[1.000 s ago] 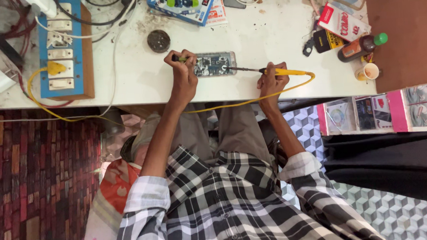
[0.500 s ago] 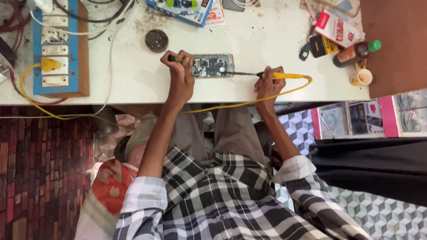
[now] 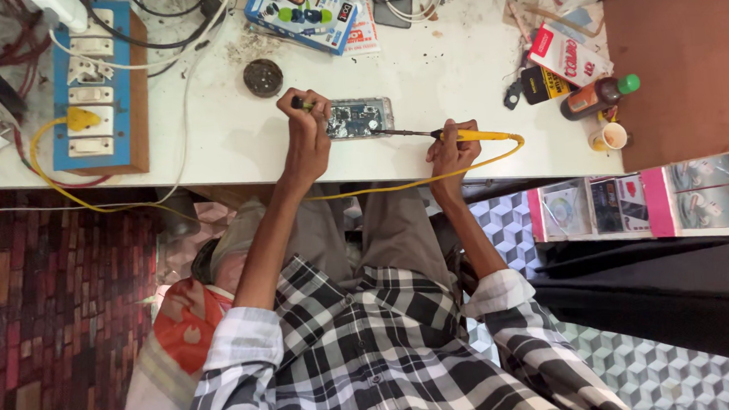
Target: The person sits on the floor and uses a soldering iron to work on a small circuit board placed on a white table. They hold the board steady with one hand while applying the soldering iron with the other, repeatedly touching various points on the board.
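Around the board (image 3: 358, 117) I see: tin (image 3: 263, 77) above-left, bottle (image 3: 598, 96) right; left hand (image 3: 307, 133) pinches tweezers (image 3: 299, 104), right hand (image 3: 453, 149) grips iron (image 3: 461, 134).

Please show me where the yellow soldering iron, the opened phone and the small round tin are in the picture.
yellow soldering iron (image 3: 471, 135): head view, on its yellow handle.
opened phone (image 3: 358, 117): head view, on the bare circuit board inside.
small round tin (image 3: 263, 77): head view, on its dark middle.
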